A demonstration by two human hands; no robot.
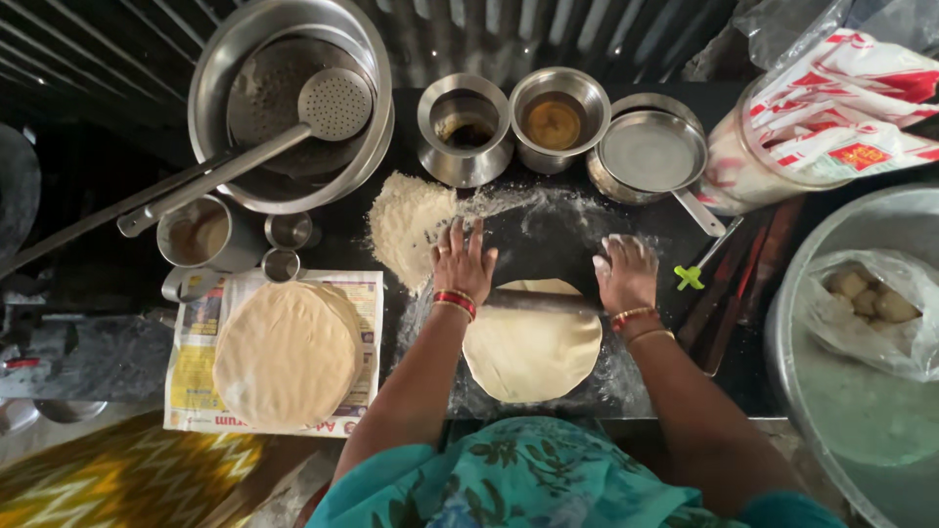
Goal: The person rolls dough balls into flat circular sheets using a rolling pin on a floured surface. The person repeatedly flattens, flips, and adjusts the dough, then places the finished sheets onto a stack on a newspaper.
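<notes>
A dark, flour-dusted bench (548,240) carries the work: a thin round of dough (531,352) lies at its middle under a rolling pin (540,300). The left hand (463,259) and right hand (626,274) press flat, fingers spread, on the pin's ends. Uneven pressure could tear the thin round; the flour heap (406,227) at ten o'clock may scatter.

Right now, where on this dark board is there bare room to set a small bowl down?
The likeliest patch is the floured strip between the flour heap and the lidded pan, above the rolling pin. The left side is crowded: stacked flatbreads, steel cups. The right holds sticks.
</notes>
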